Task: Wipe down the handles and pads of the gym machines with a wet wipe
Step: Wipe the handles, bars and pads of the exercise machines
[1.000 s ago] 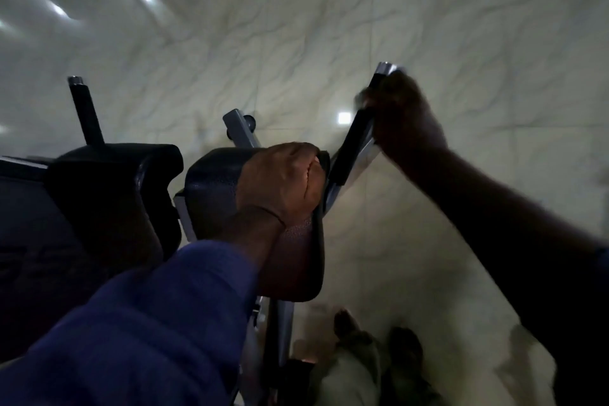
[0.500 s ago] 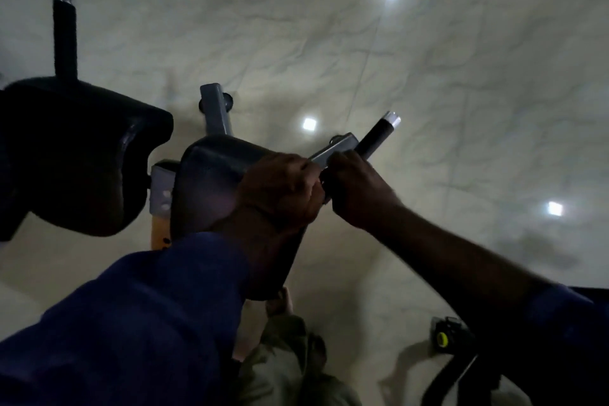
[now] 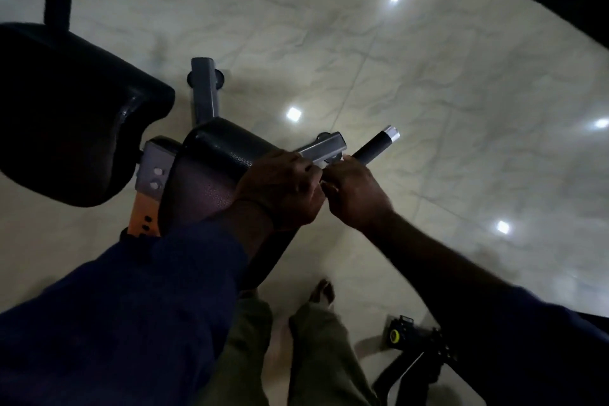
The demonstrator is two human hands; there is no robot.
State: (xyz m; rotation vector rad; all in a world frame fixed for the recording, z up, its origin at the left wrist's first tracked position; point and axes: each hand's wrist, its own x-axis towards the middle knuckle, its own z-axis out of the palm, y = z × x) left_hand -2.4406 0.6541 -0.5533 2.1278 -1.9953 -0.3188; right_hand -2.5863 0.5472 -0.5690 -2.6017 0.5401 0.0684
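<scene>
Now the right hand (image 3: 356, 196) grips the black handle (image 3: 375, 146) at its near end. The left hand (image 3: 280, 191) sits curled on the pad (image 3: 217, 155); I cannot tell if it holds anything.

The single wide-angle view sits at the person's head and looks steeply down, with the left hand (image 3: 280, 196) and right hand (image 3: 357, 199) close at centre. Just past them are the black padded arm rest (image 3: 224, 148) and the black cylindrical handle with a silver cap (image 3: 375, 145). The pale marble-patterned floor (image 3: 445, 82) lies well below, and a bare foot (image 3: 323, 293) shows near the bottom edge.
</scene>
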